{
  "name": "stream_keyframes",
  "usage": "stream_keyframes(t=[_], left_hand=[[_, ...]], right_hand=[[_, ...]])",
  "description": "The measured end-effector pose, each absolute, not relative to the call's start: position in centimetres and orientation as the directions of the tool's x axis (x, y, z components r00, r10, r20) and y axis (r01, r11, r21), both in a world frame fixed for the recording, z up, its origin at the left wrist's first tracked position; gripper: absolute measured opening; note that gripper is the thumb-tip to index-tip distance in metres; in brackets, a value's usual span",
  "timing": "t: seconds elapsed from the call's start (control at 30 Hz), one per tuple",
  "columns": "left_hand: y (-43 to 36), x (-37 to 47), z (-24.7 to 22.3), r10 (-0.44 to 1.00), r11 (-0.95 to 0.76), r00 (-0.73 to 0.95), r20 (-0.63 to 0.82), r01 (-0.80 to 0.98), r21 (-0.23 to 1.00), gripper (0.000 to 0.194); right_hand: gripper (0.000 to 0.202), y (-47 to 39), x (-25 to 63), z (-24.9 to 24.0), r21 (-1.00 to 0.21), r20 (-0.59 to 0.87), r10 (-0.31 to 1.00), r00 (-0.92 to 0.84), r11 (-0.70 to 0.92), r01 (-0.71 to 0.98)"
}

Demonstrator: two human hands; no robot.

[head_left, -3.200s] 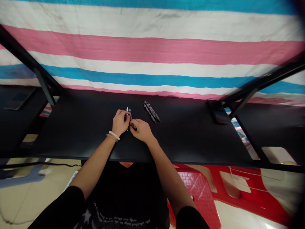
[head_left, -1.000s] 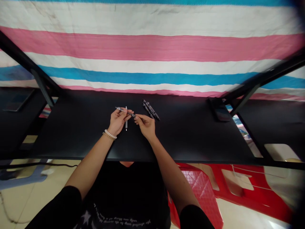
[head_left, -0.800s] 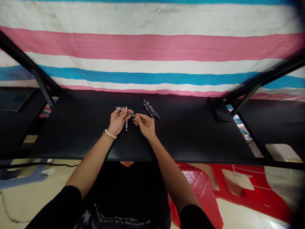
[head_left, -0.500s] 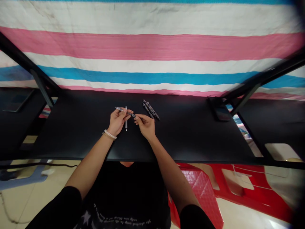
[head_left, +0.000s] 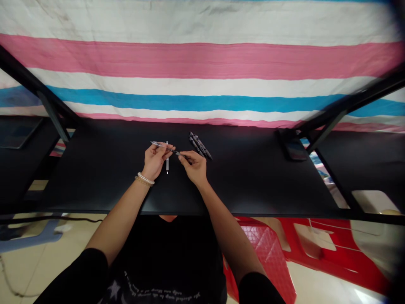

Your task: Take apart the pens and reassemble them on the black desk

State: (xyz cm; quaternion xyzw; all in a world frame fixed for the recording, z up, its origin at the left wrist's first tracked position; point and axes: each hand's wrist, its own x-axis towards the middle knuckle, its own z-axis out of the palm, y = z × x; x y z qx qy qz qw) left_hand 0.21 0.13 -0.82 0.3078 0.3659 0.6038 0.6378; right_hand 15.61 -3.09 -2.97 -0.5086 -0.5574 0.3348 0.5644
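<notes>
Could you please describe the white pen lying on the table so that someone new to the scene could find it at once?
Start at the black table below the striped cloth and find the two hands at its middle. The white pen lies on the tabletop just beside the left hand, pointing towards the person. It is pale and alone, unlike the dark pens grouped to the right.

Your colours: black desk, candy-striped cloth, red plastic

Your black table (head_left: 253, 185) fills the middle of the frame, with a cloth (head_left: 202, 59) across the top in broad pink, white and blue stripes. The pen (head_left: 164, 147) at centre is silver-grey with a dark part, a white-tipped refill (head_left: 167, 162) lies under it, and the pens (head_left: 200, 150) just right of centre are dark grey. A white bead bracelet (head_left: 144, 179) circles your wrist left of centre. At lower right sits a red chair (head_left: 284, 253); your black shirt (head_left: 167, 270) at the bottom carries white lettering.
</notes>
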Motion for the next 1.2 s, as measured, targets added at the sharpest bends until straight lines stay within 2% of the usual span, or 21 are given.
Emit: stream_keyframes(t=[0.17, 0.37, 0.9, 1.2], left_hand=[[0.23, 0.13, -0.85, 0.993, 0.073, -0.043, -0.114, -0.545, 0.835, 0.036], [0.43, -0.17, -0.94, 0.987, 0.050, -0.103, -0.125, -0.542, 0.839, 0.030], [0.38, -0.18, -0.83, 0.985, 0.071, -0.093, -0.142, -0.530, 0.845, 0.027], [0.37, -0.03, -0.59, 0.983, 0.097, -0.084, -0.166, -0.527, 0.844, 0.027]], right_hand=[[0.026, -3.01, 15.39, -2.81, -0.973, 0.220, 0.953, 0.209, 0.201, 0.110], [0.030, -2.84, 15.68, -2.62, -0.980, 0.183, 0.944, 0.275, 0.151, 0.132], [0.031, -3.01, 15.75, -2.64, -0.964, 0.216, 0.938, 0.271, 0.161, 0.211], [0.028, -3.21, 15.66, -2.15, -0.960, 0.245, 0.936, 0.253, 0.198, 0.197]])
